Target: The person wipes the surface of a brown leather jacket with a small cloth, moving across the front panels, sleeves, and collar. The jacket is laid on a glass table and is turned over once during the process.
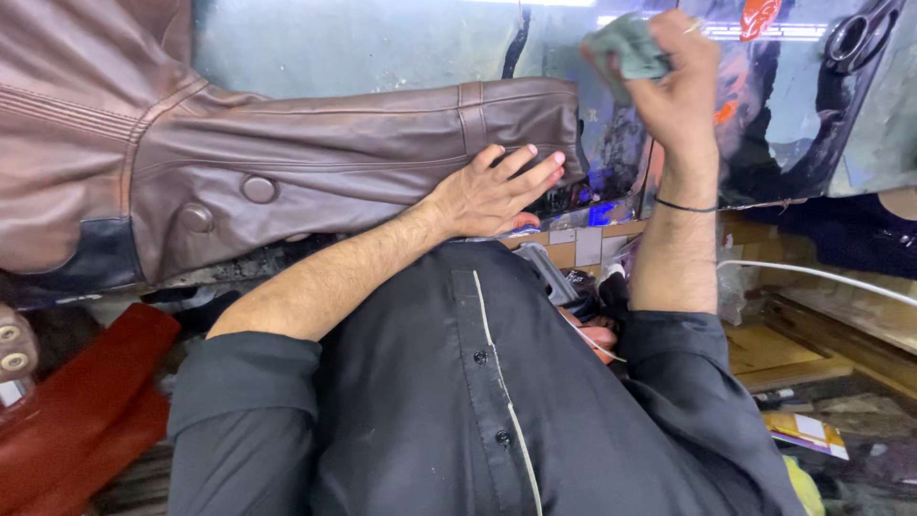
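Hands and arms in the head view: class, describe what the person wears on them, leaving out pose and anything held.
Both forearms are bare, with dark grey shirt sleeves rolled up above the elbows. The right hand has a ring on one finger and a thin black band around its wrist. The left hand wears nothing.

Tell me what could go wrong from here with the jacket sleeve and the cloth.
1. The left hand lies flat only near the cuff of the sleeve; the rest lies free, so it may slide or bunch under rubbing.
2. The right hand grips the cloth above the stained table; touching it could carry grime onto the leather.
3. Scissors lie near that hand and could get knocked.
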